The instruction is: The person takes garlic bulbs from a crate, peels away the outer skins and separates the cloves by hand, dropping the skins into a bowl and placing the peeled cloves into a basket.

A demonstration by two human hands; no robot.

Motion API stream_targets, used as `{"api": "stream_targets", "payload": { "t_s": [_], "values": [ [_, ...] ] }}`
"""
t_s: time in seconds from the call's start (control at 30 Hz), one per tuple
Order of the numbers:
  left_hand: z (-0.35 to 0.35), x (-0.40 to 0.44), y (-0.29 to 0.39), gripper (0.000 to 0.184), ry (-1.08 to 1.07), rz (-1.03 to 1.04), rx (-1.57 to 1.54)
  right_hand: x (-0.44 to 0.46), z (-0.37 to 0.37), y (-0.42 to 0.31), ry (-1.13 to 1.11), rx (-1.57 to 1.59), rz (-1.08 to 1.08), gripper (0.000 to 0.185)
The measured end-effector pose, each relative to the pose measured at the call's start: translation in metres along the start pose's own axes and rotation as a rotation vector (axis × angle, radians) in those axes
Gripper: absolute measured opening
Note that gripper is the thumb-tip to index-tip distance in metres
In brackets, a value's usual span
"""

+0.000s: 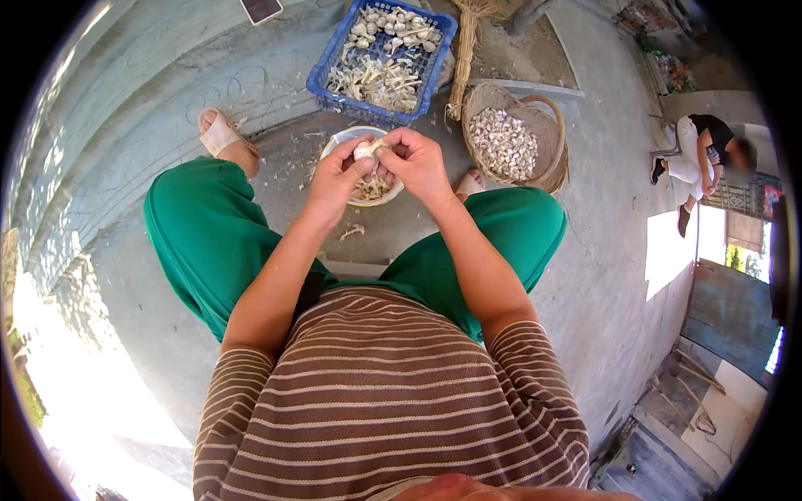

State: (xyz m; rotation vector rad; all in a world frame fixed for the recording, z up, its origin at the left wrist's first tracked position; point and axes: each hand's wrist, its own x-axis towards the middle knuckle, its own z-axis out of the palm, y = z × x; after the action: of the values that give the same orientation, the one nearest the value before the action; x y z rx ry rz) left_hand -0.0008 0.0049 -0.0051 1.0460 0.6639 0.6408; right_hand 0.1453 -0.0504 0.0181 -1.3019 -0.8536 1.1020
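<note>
Between my two hands, over a white bowl (386,199), is a whitish garlic bulb (365,150). My left hand (336,177) has its fingers closed round the bulb's left side. My right hand (415,165) pinches at the bulb's stem end from the right. Peelings and bits of garlic lie in the bowl below, partly hidden by my hands. Beyond the bowl stands a blue plastic crate (359,107) with whole bulbs at its far end and stalks and skins nearer me. Right of the bowl, a woven basket (547,134) holds many loose cloves.
A straw broom (462,63) lies between crate and basket. A phone (261,8) rests at the top left. Scraps dot the concrete floor (355,231). A seated person (706,154) is far off at the right. Wooden sticks (697,371) lie lower right.
</note>
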Motion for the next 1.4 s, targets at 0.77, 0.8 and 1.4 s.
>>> {"api": "stream_targets", "payload": {
  "t_s": [0.77,0.8,1.4],
  "values": [
    [-0.002,-0.008,0.019,0.034,-0.073,-0.092,0.098,-0.004,-0.006,0.008,-0.064,-0.053,0.007,0.010],
    [-0.004,-0.007,0.016,0.034,-0.072,-0.090,0.100,-0.004,-0.005,0.009,-0.041,-0.101,0.030,0.010],
    [-0.020,0.005,0.003,0.028,-0.055,-0.217,-0.033,0.015,-0.005,0.033,0.164,-0.292,0.047,0.010]
  ]
}}
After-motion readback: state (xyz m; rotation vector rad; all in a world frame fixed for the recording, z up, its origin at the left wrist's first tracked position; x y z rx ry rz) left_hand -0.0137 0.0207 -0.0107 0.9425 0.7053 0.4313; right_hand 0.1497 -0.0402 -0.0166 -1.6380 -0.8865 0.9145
